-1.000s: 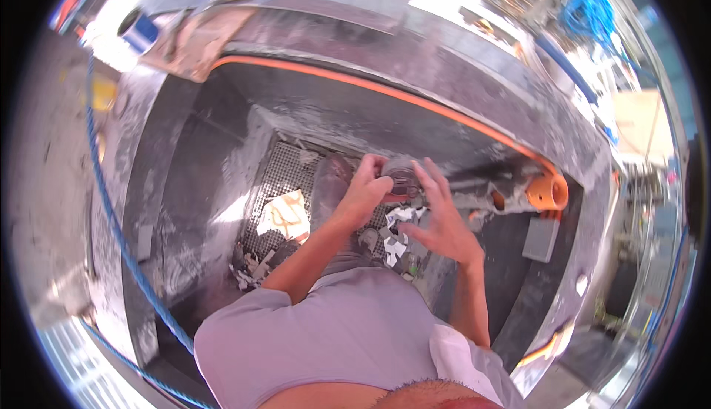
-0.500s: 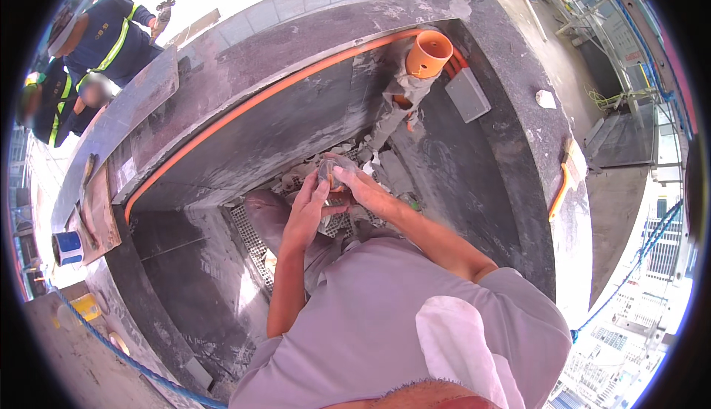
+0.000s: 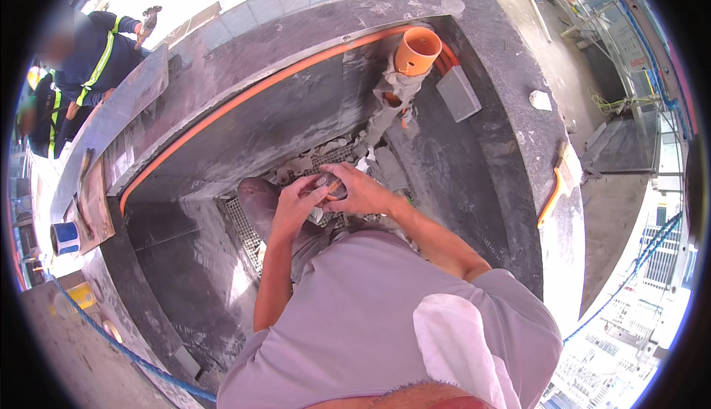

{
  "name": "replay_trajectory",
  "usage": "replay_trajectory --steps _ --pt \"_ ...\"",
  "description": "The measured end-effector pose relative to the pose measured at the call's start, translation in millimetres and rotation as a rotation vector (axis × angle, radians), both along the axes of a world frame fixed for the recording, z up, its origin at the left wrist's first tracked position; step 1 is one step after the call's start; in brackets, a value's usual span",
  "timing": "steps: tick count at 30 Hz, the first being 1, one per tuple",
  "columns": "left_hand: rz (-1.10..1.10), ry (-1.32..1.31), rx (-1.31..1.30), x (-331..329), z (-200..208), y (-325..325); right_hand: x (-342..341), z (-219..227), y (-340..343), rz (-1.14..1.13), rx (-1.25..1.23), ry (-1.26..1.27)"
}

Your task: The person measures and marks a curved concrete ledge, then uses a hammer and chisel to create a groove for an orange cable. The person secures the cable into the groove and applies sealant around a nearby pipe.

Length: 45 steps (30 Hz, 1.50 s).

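Both my hands meet low in the middle of a dark-walled pit. My right hand (image 3: 364,190) curls round a small round dark thing with an orange patch (image 3: 336,186); its exact kind cannot be made out. From the other side, the fingers of my left hand (image 3: 296,203) grip its edge. Below and around the hands lies a dark grid mat (image 3: 247,233), with torn grey scraps (image 3: 302,163) along the far wall. A crusted grey pipe with an open orange end (image 3: 418,52) rises beyond my right hand.
An orange conduit (image 3: 244,105) runs along the pit's far rim to a grey box (image 3: 459,93). On the right ledge lies a brush with an orange handle (image 3: 549,200). A blue-and-white roll (image 3: 65,238) stands on the left ledge. Two people (image 3: 89,61) in reflective-striped clothing are at the far left.
My right hand has turned and opened wider round the small round thing, showing more of its dark and orange face. My left hand has shifted slightly down and left.
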<state>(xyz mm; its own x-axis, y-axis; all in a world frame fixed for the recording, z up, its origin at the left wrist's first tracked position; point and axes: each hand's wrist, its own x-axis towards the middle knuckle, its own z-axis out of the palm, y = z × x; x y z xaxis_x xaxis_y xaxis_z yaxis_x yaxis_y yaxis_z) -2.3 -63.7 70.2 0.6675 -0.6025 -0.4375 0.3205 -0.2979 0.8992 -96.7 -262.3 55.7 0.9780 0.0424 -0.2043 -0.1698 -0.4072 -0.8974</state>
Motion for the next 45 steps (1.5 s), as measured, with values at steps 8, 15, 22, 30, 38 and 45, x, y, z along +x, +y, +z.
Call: replay_trajectory --steps 8,15,22,30,38,45 --pt "0.052 -0.022 0.052 9 -8 10 7 5 2 -0.056 -0.048 0.138" --pt "0.296 -0.330 -0.123 42 11 49 -11 -57 -11 -0.188 0.285 0.146" --pt "0.999 -0.453 -0.311 100 81 197 -91 -130 -100 -0.229 0.099 0.457" --pt "0.900 -0.195 -0.641 132 -19 326 -132 -105 -119 -0.116 0.023 0.418" --pt "1.003 -0.080 -0.611 79 -68 187 -111 -24 -127 -0.185 -0.226 0.522" --pt "1.065 0.327 -0.884 29 -77 72 -92 11 -109 -0.179 -0.406 0.390"
